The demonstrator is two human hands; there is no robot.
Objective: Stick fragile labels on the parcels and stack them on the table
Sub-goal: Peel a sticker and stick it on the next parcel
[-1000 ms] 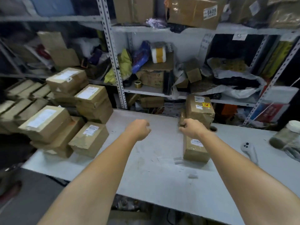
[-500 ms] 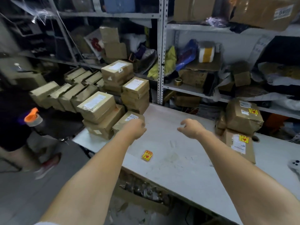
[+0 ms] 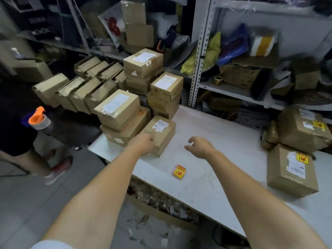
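**Left hand on small parcel, right hand free over surface**

- Left hand point(image 3: 143, 143) is on the near-left corner of a small brown cardboard parcel with a white shipping slip point(image 3: 161, 132). The fingers look bent against its top. I can't tell whether they actually grip it or just rest there.
- That parcel sits flat at the left end of the white surface point(image 3: 224, 141), touching the stack of bigger brown cardboard boxes point(image 3: 116, 110) on its left. A taller stack of brown boxes point(image 3: 166, 87) is right behind it. No yellow label is visible on its top.
- Right hand point(image 3: 199, 146) hovers above the surface just right of the parcel. Its fingers are loosely curled and apart, and it holds nothing.
- The small pad of yellow-and-red fragile labels point(image 3: 179, 171) lies on the surface near the front edge, between the two forearms and apart from both hands.
- At the right end, a flat brown parcel with a yellow-red sticker beside its slip point(image 3: 291, 177) lies on the surface. A crumpled brown taped parcel point(image 3: 303, 130), also stickered, is behind it.
- Grey metal shelving point(image 3: 199, 51) full of cartons and bags stands behind the surface.
- Far left, another person stands on the floor, and an orange-handled tape dispenser point(image 3: 36, 119) shows in front of them.
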